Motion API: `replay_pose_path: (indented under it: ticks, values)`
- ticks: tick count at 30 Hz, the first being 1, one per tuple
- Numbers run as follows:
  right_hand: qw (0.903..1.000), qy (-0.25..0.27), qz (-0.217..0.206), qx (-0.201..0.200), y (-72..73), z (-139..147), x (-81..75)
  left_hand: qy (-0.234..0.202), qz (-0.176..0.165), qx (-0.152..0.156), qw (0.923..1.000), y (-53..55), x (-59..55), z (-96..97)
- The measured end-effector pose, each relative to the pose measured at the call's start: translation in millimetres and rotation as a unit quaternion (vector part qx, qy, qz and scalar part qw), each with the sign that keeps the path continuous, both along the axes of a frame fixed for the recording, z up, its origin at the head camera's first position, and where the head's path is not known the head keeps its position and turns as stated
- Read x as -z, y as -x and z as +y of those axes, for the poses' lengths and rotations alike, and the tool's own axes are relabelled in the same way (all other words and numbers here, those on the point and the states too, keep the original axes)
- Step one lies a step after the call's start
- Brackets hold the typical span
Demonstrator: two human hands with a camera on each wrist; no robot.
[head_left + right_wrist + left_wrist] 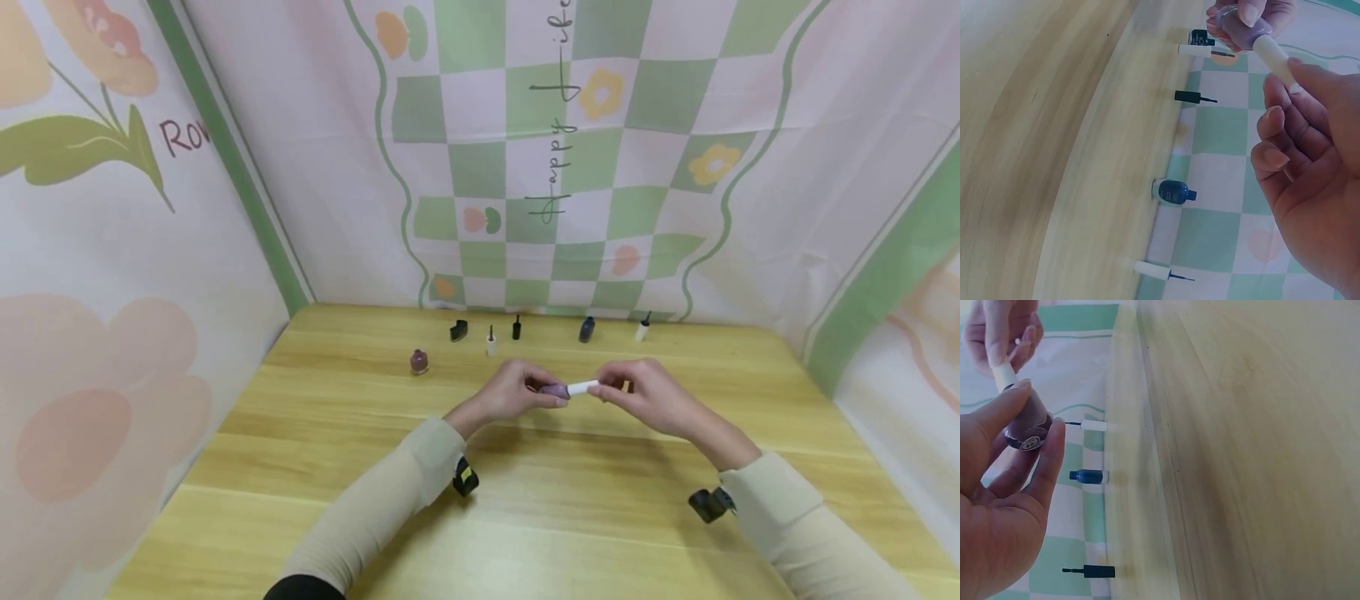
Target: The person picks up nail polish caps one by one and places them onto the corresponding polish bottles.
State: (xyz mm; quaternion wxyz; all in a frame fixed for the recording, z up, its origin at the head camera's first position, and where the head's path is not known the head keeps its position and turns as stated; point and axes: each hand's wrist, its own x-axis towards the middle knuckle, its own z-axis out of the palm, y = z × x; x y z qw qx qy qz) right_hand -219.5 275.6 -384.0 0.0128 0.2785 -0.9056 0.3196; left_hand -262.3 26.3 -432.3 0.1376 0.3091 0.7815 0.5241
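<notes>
A nail polish bottle [556, 390] with purple polish is held between the thumb and fingers of my left hand [513, 390], above the table. My right hand [652, 398] pinches the white cap [582, 387] near its far end. In the right wrist view that cap [1272, 59] meets the bottle's shoulder, so the neck is hidden. The bottle's round base [1030, 443] faces the left wrist camera. Both hands are raised, with the bottle and cap in line between them.
Along the table's back edge stand a dark bottle [458, 331], a white brush cap [491, 342], a black brush cap [517, 327], a blue bottle [587, 330] and another white brush cap [642, 327]. An uncapped purple bottle [418, 361] stands left. Behind hangs a checkered curtain [532, 167].
</notes>
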Motion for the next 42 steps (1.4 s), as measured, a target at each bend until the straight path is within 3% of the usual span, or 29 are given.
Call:
replay_pose_path:
  ticks: [11, 18, 28, 38, 42]
  values:
    - [0.9997, -0.004, 0.004, -0.024, 1.0, -3.1, 4.1, 0.003, 0.025, 0.014, 0.9996, 1.8, 1.6, 0.5]
    - [0.9999, 0.004, -0.008, -0.010, 1.6, -2.4, 0.8, 0.006, 0.005, 0.003, 1.0000, 2.3, -0.3, 0.1]
    - [0.9994, -0.012, -0.003, -0.034, 1.4, -4.1, 0.3, 0.006, 0.018, 0.012, 0.9998, 1.9, 1.1, -1.1]
    - [0.9999, 0.003, -0.011, -0.006, -1.4, -2.6, -1.2, 0.005, 0.022, 0.007, 0.9997, 1.9, 1.3, -1.6]
    - [0.9999, -0.001, 0.000, -0.012, -1.4, -1.8, -2.5, 0.004, 0.025, 0.008, 0.9996, 2.2, 2.2, -2.1]
